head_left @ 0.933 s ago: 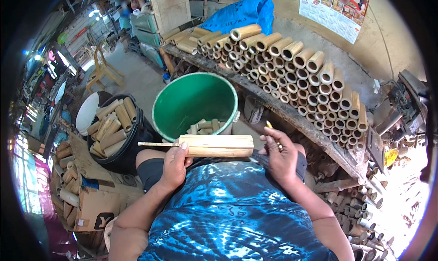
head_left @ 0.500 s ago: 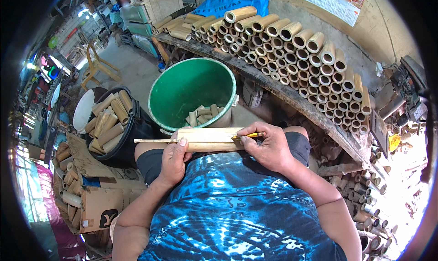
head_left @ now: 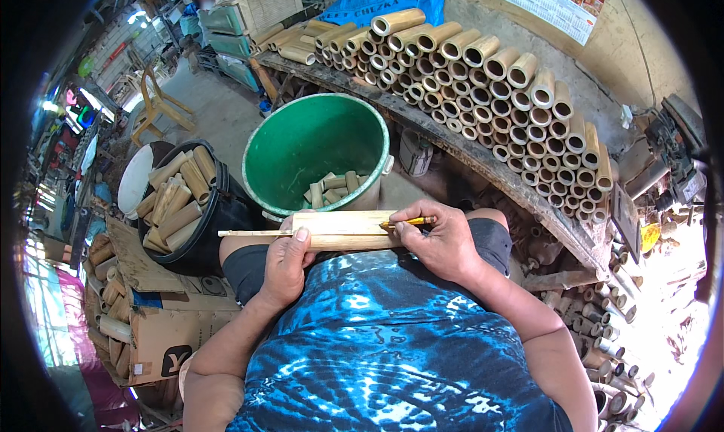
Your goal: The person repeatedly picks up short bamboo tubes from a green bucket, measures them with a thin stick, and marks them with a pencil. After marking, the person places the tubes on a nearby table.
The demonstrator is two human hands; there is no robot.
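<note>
R hand (head_left: 441, 236) now in, gripping pencil (head_left: 413, 221); work's now twd tube's (head_left: 339, 221) 3 o'clock end. L hand (head_left: 286, 264) clamps tube + strip (head_left: 249, 233).

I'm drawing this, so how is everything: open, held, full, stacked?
Left hand: gripping bamboo piece
Right hand: pinching pencil
Bamboo piece: held crosswise
Thin stick: lying along bamboo piece
Pencil: tip at bamboo piece
Green tub: open, partly filled
Black bucket: open, piled full
Bamboo tubes: stacked

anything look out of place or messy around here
Yes, at lower right: short, grey-tan bamboo tubes lie jumbled at differing angles, untidy against the neatly stacked tan bamboo tubes on the long, dark-stained wooden bench. The pale bamboo tube in the left hand shows no obvious damage.
</note>
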